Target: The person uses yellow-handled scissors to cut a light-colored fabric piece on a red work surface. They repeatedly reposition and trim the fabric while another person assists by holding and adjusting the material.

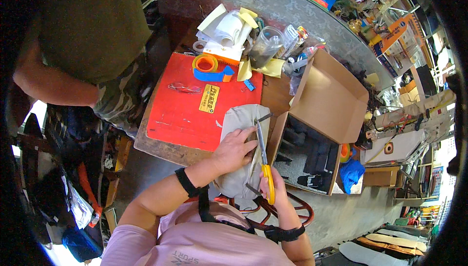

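Note:
A light grey fabric pouch (237,119) lies across the near right corner of the table and reaches over its edge toward me. Dark strap ends stick out near its top and bottom on the right side. My left hand (236,150) rests on the pouch with its fingers stretched out, pressing the cloth beside a long seam or opening. In my right hand (277,188) are scissors with a yellow handle (268,184). Their long metal blades (262,141) point away from me along the pouch's right side. Whether the blades touch the cloth I cannot tell.
A red board (183,105) covers the wooden table, with a tape dispenser (212,73) and a blue clip on it. Papers and a clear jar (267,46) stand behind. An open cardboard box (336,102) stands right. Another person (92,46) stands left.

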`<state>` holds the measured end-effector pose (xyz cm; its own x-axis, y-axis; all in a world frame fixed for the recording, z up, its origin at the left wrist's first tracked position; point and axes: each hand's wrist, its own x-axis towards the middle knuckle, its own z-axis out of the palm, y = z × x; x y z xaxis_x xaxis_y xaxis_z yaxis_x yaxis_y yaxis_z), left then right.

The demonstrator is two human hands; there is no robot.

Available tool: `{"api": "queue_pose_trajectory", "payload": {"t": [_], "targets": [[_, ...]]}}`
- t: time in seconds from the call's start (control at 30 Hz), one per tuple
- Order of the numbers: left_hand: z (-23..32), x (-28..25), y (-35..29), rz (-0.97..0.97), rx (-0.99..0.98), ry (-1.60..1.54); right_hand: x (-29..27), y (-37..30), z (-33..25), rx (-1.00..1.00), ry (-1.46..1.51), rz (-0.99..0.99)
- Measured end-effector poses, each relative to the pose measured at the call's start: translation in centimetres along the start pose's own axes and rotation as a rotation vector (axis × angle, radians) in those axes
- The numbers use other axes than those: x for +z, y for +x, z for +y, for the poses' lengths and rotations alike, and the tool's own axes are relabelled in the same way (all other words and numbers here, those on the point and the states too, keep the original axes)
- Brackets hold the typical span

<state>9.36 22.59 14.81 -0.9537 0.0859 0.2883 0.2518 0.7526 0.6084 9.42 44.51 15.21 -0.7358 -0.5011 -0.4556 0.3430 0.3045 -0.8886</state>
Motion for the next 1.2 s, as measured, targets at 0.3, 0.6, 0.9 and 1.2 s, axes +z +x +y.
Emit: {"api": "queue_pose_trajectory", "payload": {"t": [0.3,0.6,0.9,1.2], "targets": [[-0.5,0.2,0.2,-0.064,-0.046,-0.056,0.2,-0.6,0.9,-0.197,0.211,0.026],[-1.3,-0.4,2.2,0.144,-0.288,0.000,-2.6,2.9,-2.5,0.053,0.196,-0.159],[-2.2,0.9,2.8,0.260,-0.260,-0.060,-2.5,5.4,-4.9,0.229,0.288,-0.326],[-1.8,1.3,2.9,0.265,-0.249,-0.041,-1.5,5.5,-5.1,0.157,0.271,-0.223]]}}
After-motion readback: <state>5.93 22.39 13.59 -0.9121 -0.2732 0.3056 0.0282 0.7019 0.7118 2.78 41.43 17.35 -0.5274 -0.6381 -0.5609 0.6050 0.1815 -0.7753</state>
